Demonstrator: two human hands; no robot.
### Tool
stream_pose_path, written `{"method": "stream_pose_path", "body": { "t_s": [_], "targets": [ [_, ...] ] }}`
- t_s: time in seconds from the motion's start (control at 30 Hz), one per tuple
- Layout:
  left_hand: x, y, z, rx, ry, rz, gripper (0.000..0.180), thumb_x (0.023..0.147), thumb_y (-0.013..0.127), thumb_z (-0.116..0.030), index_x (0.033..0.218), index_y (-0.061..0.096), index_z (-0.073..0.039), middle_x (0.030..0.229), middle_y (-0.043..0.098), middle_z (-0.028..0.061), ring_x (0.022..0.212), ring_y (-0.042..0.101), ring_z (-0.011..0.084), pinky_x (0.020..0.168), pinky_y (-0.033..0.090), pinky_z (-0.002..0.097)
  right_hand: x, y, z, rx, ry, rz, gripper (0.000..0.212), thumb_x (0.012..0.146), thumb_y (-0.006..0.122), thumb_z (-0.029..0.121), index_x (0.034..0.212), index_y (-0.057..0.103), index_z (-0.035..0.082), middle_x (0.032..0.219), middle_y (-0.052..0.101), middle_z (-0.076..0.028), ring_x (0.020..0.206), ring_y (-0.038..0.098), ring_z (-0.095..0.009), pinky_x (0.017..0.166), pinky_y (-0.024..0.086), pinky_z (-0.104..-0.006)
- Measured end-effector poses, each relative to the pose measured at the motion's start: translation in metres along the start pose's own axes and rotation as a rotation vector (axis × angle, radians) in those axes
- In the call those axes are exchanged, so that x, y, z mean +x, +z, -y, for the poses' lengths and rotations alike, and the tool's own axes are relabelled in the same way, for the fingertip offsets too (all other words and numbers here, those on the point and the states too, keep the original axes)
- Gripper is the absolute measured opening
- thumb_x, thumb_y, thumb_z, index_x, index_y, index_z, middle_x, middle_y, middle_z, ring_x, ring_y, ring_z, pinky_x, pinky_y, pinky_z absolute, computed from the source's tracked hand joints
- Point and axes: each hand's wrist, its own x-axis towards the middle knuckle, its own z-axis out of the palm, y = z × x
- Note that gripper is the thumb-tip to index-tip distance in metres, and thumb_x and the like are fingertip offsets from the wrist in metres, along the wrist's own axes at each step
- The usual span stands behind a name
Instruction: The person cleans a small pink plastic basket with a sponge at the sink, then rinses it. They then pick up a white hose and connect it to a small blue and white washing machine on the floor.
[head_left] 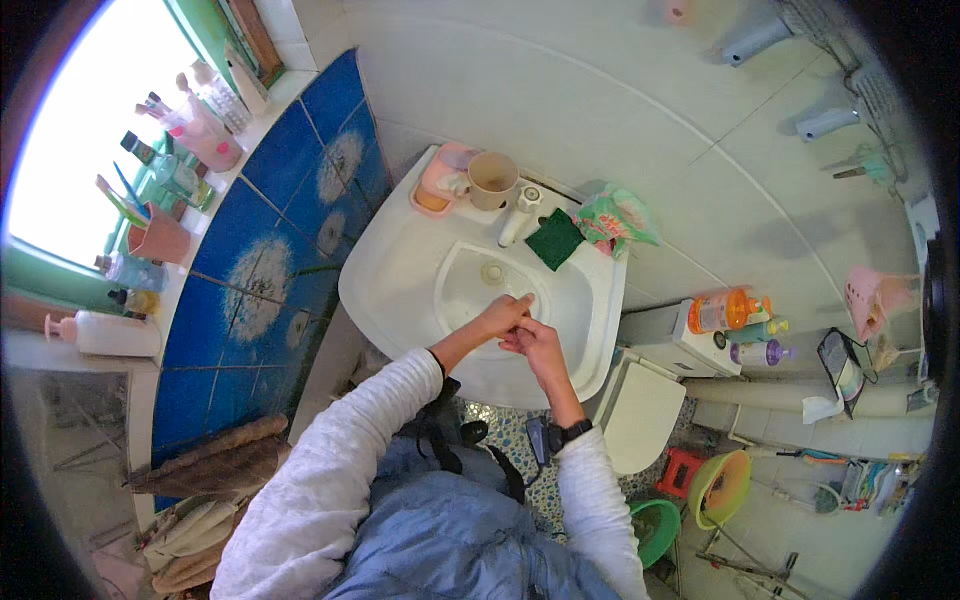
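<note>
Over the front part of a white washbasin, my left hand and my right hand meet. Their fingers are bent and pressed together, the fingertips touching. What lies between them, if anything, is hidden or too small to tell. Beyond the hands are the drain and a white tap with its spout above the bowl. A dark green scouring pad rests on the rim to the right of the tap. No stream of water can be made out.
At the basin's back stand a beige cup and a pink soap dish. A crumpled green and pink plastic bag lies at the back right. Pump bottles top the toilet tank. The toilet lid is down. Toiletries line the window ledge.
</note>
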Motion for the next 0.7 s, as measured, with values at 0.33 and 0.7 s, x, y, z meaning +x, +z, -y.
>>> {"method": "stream_pose_path", "body": {
  "t_s": [0.33,0.7],
  "targets": [
    [0.069,-0.071,0.124,-0.580,-0.269,-0.475,0.030,0.093,0.050,-0.032,0.111,0.056,-0.009,0.096,0.055,0.0022,0.082,0.055,0.0137,0.068,0.046,0.0288,0.168,-0.045,-0.126,0.145,-0.005,-0.733,0.022,0.092,0.055,0.013,0.108,0.063,0.000,0.086,0.064,-0.005,0.080,0.061,-0.018,0.072,0.049,-0.0284],
    [0.079,-0.076,0.076,-1.050,-0.458,-0.089,0.041,0.095,0.050,-0.043,0.080,0.062,-0.006,0.074,0.061,0.0073,0.066,0.058,0.0216,0.064,0.052,0.0386,0.183,0.044,-0.112,0.513,0.313,-0.210,0.021,0.097,0.050,0.030,0.093,0.063,0.014,0.075,0.064,-0.002,0.068,0.061,-0.021,0.061,0.050,-0.0331]
  ]
}}
